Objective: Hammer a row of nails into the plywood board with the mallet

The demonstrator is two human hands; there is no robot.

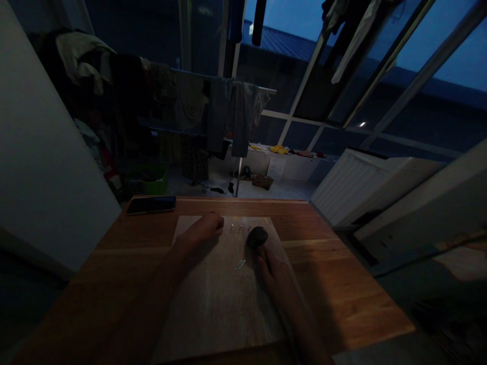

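left grip (210,225) curled, farther forward | right grip (271,269) clenched, nearer | forearms (299,309) angled inward

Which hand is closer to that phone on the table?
Left. The left hand is to the right of the phone; the right hand, gripping a mallet, is farther right and lower in the picture.

Dusky blue light fills wide windows (274,73) beyond a wooden table (353,289); the floor (287,186) seems pale.

Nails (240,264) shiny metal; board (224,304) matt wood; mallet head (257,236) matt; tabletop (342,268) smooth wood.
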